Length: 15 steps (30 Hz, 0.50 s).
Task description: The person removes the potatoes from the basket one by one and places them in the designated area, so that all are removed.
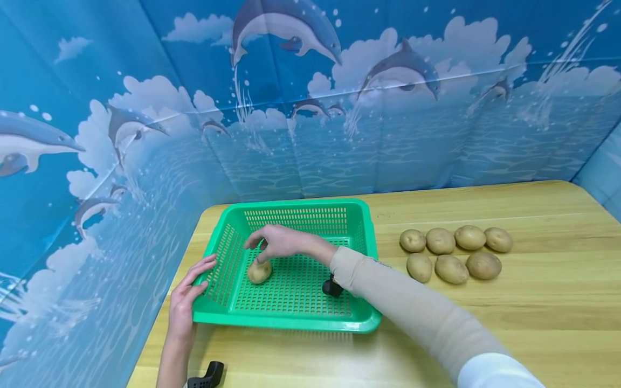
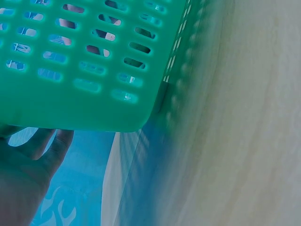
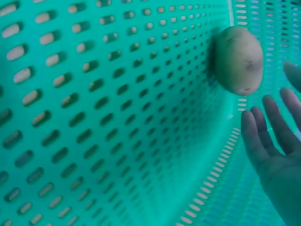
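A green plastic basket with slotted walls stands on the table. My left hand holds its left rim, with the thumb and fingers at the edge; the left wrist view shows that hand beside the rim. One potato lies on the basket floor toward the left. Inside the basket my right hand hovers just above this potato, fingers spread and holding nothing. From the right wrist, the potato appears apart from the fingertips of the right hand.
Several loose potatoes lie in two rows on the wooden table, right of the basket. A blue dolphin-print curtain hangs behind the table and along its left side. My right forearm crosses over the basket's right rim.
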Tool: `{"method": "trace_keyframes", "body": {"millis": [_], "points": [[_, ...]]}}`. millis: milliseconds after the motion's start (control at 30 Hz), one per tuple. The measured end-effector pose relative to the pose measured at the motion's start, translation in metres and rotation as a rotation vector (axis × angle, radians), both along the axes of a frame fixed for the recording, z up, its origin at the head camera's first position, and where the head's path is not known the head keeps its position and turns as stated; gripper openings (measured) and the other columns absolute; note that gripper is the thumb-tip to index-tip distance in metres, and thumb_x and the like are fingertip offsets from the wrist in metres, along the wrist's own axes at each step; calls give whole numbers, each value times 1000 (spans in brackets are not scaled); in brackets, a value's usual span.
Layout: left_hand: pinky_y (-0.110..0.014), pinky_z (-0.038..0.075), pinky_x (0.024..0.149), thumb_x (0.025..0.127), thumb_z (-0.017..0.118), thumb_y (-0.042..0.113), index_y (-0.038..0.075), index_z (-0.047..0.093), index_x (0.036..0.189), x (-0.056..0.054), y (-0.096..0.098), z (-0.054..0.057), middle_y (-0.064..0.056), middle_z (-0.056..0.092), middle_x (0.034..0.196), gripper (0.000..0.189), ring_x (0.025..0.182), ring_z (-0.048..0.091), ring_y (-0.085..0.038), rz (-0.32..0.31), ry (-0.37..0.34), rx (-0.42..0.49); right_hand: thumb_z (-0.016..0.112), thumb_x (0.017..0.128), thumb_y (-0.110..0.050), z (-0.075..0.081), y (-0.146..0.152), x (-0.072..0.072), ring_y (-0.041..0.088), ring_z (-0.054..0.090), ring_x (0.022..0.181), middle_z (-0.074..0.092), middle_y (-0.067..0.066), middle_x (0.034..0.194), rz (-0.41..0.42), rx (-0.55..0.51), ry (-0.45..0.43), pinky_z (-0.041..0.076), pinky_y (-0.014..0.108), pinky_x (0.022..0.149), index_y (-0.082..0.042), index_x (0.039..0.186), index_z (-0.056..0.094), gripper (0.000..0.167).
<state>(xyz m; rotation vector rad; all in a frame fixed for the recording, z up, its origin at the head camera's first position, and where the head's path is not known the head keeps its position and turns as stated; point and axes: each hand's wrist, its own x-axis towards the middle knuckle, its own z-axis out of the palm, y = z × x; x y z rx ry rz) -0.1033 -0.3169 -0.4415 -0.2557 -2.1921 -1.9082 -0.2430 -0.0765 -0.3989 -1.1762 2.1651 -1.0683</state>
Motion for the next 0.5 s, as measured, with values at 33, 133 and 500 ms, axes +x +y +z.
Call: {"method": "trace_keyframes", "body": {"millis": [33, 133, 500], "points": [[-28, 22, 112, 101, 38, 0, -9, 53, 134, 0, 0, 0, -13, 46, 147, 37, 143, 28, -20, 1, -2, -2, 73, 88, -7, -2, -1, -2, 29, 59, 117, 62, 11, 131, 13, 2, -2, 47, 24, 89, -5, 129, 64, 41], [-27, 22, 112, 101, 38, 0, -9, 52, 134, 0, 1, 1, -13, 46, 148, 37, 144, 28, -20, -3, -5, 5, 75, 87, -8, -9, 0, -8, 30, 57, 118, 61, 10, 132, 57, 19, -12, 46, 23, 91, -4, 130, 63, 45], [-26, 24, 112, 101, 38, -2, -11, 53, 133, -1, 0, 0, -13, 47, 147, 37, 143, 30, -20, 3, 8, 12, 79, 85, -12, -23, 0, -12, 22, 56, 120, 57, 5, 138, 121, 108, -52, 46, 25, 92, -8, 138, 57, 57]]}}
